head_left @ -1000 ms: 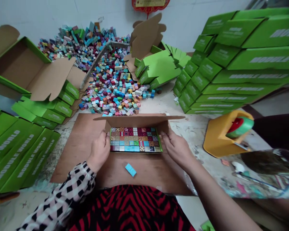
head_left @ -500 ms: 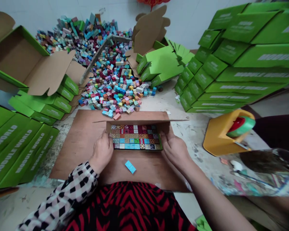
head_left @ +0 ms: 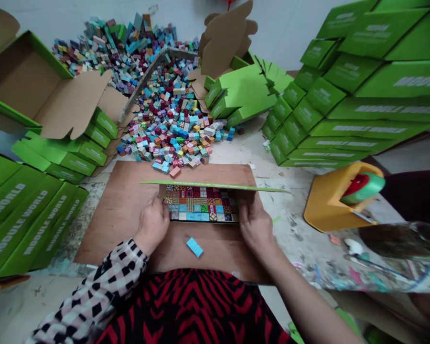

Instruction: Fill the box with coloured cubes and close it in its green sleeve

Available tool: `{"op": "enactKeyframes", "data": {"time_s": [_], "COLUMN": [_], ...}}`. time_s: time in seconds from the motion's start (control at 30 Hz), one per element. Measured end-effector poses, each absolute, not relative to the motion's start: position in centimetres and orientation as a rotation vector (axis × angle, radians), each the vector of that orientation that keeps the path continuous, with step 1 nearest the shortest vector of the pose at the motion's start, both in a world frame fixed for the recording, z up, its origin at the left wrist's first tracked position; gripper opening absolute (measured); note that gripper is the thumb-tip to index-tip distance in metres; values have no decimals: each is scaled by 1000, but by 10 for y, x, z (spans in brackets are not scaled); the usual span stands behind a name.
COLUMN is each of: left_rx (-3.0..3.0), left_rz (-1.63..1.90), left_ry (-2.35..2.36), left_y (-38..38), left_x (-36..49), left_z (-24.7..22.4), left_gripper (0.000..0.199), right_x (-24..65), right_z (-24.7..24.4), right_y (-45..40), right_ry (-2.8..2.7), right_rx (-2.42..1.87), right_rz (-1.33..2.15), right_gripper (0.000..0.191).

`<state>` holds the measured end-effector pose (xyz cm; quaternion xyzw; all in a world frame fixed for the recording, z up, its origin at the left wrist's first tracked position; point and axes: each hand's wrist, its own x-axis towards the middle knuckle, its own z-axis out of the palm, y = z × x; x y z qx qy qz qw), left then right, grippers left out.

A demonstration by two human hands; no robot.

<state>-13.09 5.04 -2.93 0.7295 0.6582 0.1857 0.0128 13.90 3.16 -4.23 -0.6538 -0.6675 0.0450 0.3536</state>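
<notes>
A green cardboard box [head_left: 215,184] lies on a brown board [head_left: 107,215] in front of me, its lid tilted partway over the opening. Rows of small patterned blocks [head_left: 197,205] fill it, in maroon, tan and light blue. My left hand [head_left: 153,220] is closed around the box's left end, thumb at the top edge. Around the right end, my right hand [head_left: 257,223] is closed too, its fingers partly hidden under the lid. A light blue block [head_left: 195,247] lies loose on the board, between my hands and my body.
A large heap of loose blocks [head_left: 165,119] spreads behind the board. Green boxes [head_left: 365,105] are stacked at right, with more boxes [head_left: 39,220] at left. An open box [head_left: 25,86] stands upper left. A yellow tape dispenser [head_left: 326,205] sits right of the board.
The box's lid has swung toward me, so its green outer face now shows and it covers more of the back row. Both hands stay at the box ends.
</notes>
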Motion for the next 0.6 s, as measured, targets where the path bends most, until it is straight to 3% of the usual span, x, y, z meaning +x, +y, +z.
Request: {"op": "enactKeyframes", "data": {"time_s": [0.33,0.6], "left_rx": [2245,2256], "left_rz": [620,682], "left_ry": [2029,1954], "left_y": [51,53], "left_x": [-131,-133], "left_z": [-31,-29], "left_gripper": [23,25], "right_x": [143,145], "right_z": [-52,-51], "right_y": [32,37], "right_ry": [-1687,-1693], "right_rx": [-1650,-1664], "right_rz": [199,210], "right_gripper": [53,43]}}
